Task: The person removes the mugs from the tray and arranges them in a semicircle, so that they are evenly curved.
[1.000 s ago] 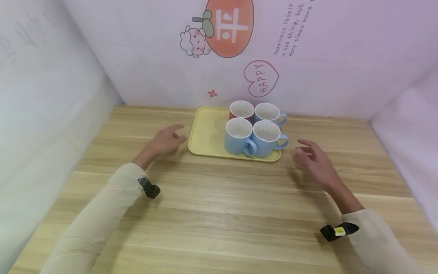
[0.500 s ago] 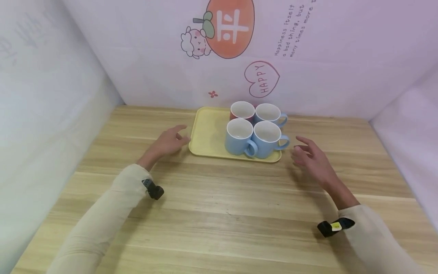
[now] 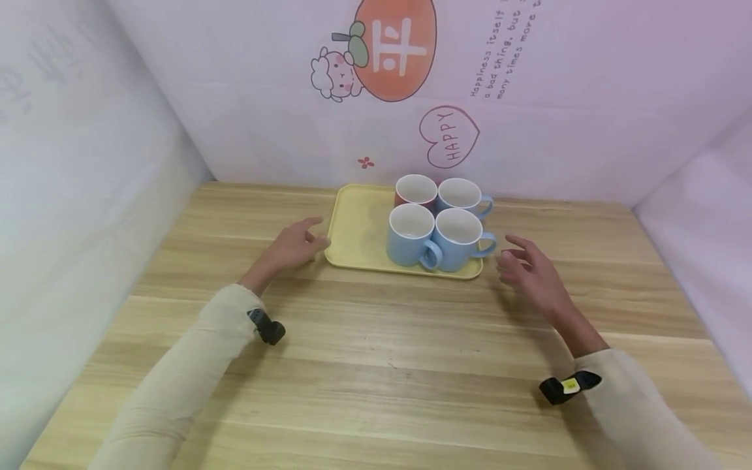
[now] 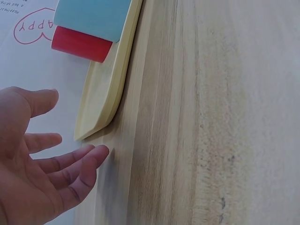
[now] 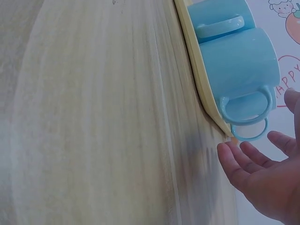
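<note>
A yellow tray lies near the back of the table, bearing several mugs on its right part. One blue mug stands front left, another blue mug front right, and a third blue mug behind. The red mug is partly hidden behind a blue one. My left hand is at the tray's left end, fingers loosely bent and holding nothing. Off the right end my right hand hovers, fingers loosely bent, beside the handle of the front right mug.
A wooden table stretches in front of the tray. Behind it rises a white printed cloth close to the tray's back edge. Plain white cloth walls stand at left and right.
Both hands have moved slightly inward: the left one to the right, up to the tray's end, and the right one to the left. Tray and mugs have stayed in place.
</note>
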### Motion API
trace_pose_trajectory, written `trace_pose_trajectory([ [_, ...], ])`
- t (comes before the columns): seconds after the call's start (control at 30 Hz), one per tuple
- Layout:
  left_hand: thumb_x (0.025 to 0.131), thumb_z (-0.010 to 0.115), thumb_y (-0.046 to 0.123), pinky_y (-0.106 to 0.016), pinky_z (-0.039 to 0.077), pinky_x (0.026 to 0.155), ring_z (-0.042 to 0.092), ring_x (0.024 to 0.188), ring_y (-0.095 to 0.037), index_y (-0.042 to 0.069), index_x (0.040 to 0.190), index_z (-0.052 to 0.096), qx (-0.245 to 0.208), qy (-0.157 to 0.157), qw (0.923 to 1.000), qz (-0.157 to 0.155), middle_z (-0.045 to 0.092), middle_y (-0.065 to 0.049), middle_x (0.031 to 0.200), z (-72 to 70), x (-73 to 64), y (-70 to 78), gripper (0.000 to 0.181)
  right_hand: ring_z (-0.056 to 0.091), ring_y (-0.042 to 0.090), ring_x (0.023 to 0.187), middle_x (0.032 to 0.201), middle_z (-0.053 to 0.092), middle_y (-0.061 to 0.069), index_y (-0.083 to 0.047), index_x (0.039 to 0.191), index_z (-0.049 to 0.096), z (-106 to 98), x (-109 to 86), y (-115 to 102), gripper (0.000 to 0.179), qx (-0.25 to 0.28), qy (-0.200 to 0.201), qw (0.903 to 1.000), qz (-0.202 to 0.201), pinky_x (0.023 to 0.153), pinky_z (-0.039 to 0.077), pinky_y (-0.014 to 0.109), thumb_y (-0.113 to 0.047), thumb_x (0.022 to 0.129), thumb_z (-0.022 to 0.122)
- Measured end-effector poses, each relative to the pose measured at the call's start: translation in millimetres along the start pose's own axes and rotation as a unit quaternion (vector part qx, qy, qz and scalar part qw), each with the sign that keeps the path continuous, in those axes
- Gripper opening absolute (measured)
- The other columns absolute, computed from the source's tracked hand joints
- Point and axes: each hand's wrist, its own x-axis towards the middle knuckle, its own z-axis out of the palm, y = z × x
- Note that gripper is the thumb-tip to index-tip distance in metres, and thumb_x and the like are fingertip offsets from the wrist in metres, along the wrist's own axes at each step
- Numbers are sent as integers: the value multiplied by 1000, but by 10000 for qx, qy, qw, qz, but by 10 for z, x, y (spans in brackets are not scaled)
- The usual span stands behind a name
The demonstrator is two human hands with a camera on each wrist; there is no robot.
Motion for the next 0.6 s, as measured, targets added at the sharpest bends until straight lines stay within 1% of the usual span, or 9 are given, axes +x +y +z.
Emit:
trace_pose_trajectory([
  [0.07, 100, 57, 32, -46, 51, 86, 67, 85, -28, 6, 156, 31, -22, -38, 10000, -29, 66, -23, 114, 2, -12, 11, 67, 66, 11, 101, 136, 48, 35, -3, 157, 26, -2, -1, 5, 62, 146, 37, 9999, -36, 83, 56, 26, -30, 106, 49],
  [0.13, 100, 57, 32, -45, 52, 84, 67, 85, -28, 6, 157, 30, -49, -88, 9999, -62, 66, -24, 115, 2, -23, 16, 68, 66, 10, 100, 136, 48, 34, -2, 156, 27, 1, 2, 8, 63, 179, 70, 9998, -45, 84, 55, 25, -31, 106, 50],
  [0.3, 99, 59, 33, -43, 53, 80, 67, 84, -27, 8, 157, 29, -76, -150, 9998, -122, 65, -25, 118, -2, -37, 17, 70, 66, 13, 103, 138, 48, 31, -3, 157, 26, 14, 30, -1, 65, 75, 83, 9999, 47, 84, 54, 23, -37, 106, 49],
  [0.37, 99, 59, 34, -42, 53, 79, 68, 84, -26, 8, 157, 30, -66, -138, 9998, -124, 65, -24, 118, 18, -32, 13, 70, 65, 15, 105, 138, 47, 31, -3, 157, 26, 5, 40, -8, 65, 76, 58, 9999, 82, 84, 55, 25, -38, 106, 48],
  [0.47, 99, 59, 34, -41, 53, 77, 67, 82, -25, 8, 157, 30, -39, -94, 9999, -119, 66, -23, 116, 38, -26, 8, 70, 65, 17, 107, 138, 47, 32, -4, 157, 26, -3, 64, -13, 63, 115, -15, 9999, 112, 86, 55, 29, -36, 107, 46],
  [0.6, 99, 59, 34, -38, 54, 72, 66, 78, -24, 8, 157, 30, -7, -85, 9999, -98, 67, -20, 109, 54, -16, 9, 70, 65, 18, 107, 139, 47, 32, -4, 157, 26, -8, 97, -23, 62, 85, -143, 9997, 189, 87, 55, 30, -36, 107, 46],
])
